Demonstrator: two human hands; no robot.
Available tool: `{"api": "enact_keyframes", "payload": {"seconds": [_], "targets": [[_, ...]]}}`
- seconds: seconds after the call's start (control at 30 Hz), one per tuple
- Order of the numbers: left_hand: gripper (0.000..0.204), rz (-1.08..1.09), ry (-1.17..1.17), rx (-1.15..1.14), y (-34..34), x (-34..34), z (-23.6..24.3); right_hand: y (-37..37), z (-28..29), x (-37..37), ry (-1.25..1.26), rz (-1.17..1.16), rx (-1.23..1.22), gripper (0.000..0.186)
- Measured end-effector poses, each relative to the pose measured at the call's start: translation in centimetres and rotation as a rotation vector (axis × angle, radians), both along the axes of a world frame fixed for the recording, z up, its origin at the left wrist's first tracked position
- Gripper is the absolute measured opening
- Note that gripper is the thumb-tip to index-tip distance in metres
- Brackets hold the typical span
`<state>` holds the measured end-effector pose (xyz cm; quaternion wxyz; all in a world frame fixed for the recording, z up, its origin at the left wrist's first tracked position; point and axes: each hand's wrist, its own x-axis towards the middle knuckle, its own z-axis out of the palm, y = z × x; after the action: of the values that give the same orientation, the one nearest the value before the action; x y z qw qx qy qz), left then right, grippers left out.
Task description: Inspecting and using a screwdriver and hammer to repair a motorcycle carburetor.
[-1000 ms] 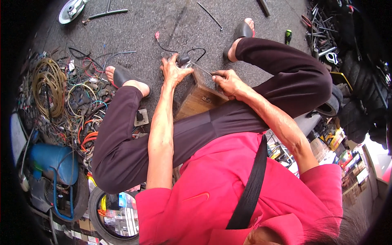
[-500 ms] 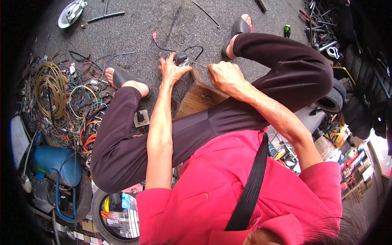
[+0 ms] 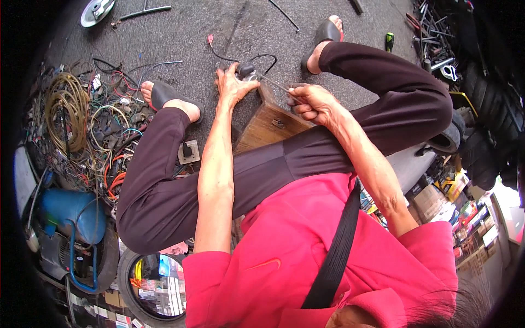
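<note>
My left hand (image 3: 234, 87) curls around a small part (image 3: 247, 71) with a dark rounded cap and a silvery body, held against the end of a wooden block (image 3: 267, 130). From that part runs a black cable (image 3: 221, 56) ending in a pink connector (image 3: 210, 39). My right hand (image 3: 316, 104) is closed round the handle end of a thin metal-shafted tool, a screwdriver (image 3: 278, 83) by its look. Its shaft points left to the silvery part; the tip's exact contact is too small to tell. My fingers hide most of the handle.
Tangled wires and a coiled hose (image 3: 66, 112) lie at the left, above a blue tank (image 3: 74, 216). A green-handled tool (image 3: 389, 41) and a heap of metal tools (image 3: 432, 41) lie at the far right. A socket box (image 3: 188, 152) sits by my left leg.
My right hand has shifted right and slightly down, its grip turned so more fingers show. More of the tool's shaft is visible. The left hand keeps its hold on the part.
</note>
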<state>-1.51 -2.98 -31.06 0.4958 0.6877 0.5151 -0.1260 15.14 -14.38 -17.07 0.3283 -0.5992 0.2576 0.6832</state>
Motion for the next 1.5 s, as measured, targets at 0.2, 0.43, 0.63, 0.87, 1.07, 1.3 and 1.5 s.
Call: {"api": "enact_keyframes", "payload": {"seconds": [0.2, 0.43, 0.63, 0.87, 1.07, 1.3, 1.5], "targets": [[0.092, 0.008, -0.015, -0.001, -0.2, -0.1, -0.6, 0.7, 0.2, 0.3, -0.036, 0.216, -0.077, 0.024], [0.095, -0.005, -0.063, 0.030, -0.1, -0.4, -0.9, 0.9, 0.9, -0.2, -0.115, 0.356, -0.030, 0.036], [0.095, 0.002, -0.032, 0.025, -0.2, -0.3, -1.1, 0.6, 0.5, -0.4, -0.171, 0.421, 0.010, 0.036], [0.094, -0.009, -0.003, 0.017, -0.2, -0.3, -1.1, 0.4, 0.1, -0.5, -0.280, 0.587, 0.079, 0.036], [0.094, -0.004, -0.014, 0.002, -0.1, -0.3, -0.8, -0.3, 0.0, -0.9, -0.571, 0.992, 0.232, 0.038], [0.096, 0.011, -0.027, -0.020, 0.0, 0.1, -0.4, -0.9, 1.3, -2.2, -0.964, 1.495, 0.382, 0.043], [0.096, -0.009, -0.037, 0.008, 0.1, 0.1, -0.6, 0.8, 1.2, -1.7, -1.052, 1.373, 0.352, 0.020]]}}
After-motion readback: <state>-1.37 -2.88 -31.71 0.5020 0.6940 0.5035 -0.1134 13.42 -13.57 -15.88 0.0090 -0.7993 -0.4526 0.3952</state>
